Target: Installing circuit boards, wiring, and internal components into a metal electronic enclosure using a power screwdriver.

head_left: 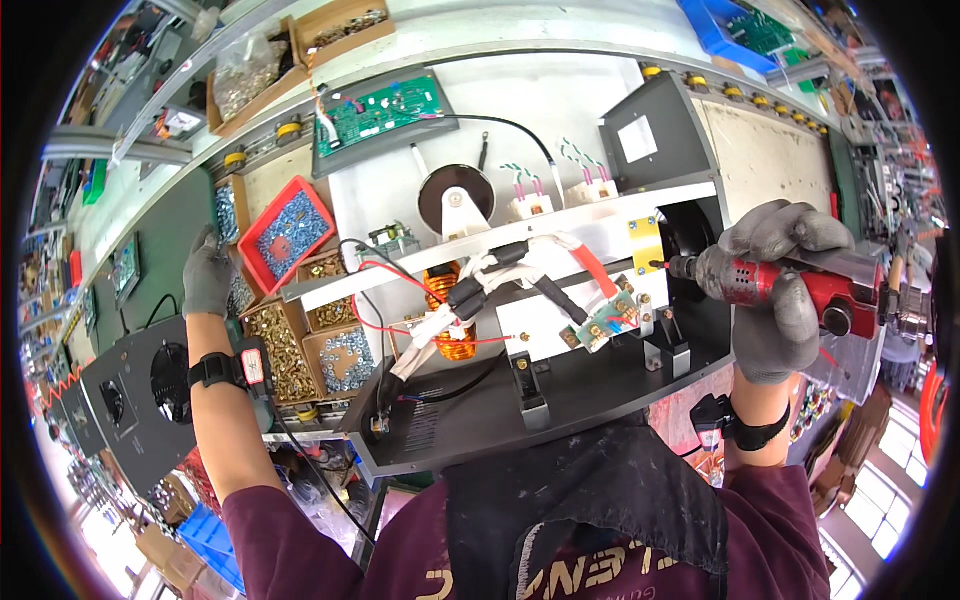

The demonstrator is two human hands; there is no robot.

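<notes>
My right hand [775,290], in a grey glove, is wrapped round a red power screwdriver [745,284]. Its bit points left and ends at or close to a yellow plate [646,240] on the chassis; contact cannot be made out. My left hand [207,278], also gloved, reaches out at the far left with its fingers extended. It is beside a red tray [328,222] of small fasteners and a cardboard box of brass-coloured hardware [272,345]. Between my arms lies an open dark metal chassis [455,432] with taped cables [465,298], a copper coil [458,345] and a small circuit board [607,322].
A green circuit board [385,110] on a dark panel lies behind the chassis. More cardboard boxes [350,25] of parts stand at the back left. Black panels with round openings [135,390] lean at the left. A blue bin [715,35] sits at the back right.
</notes>
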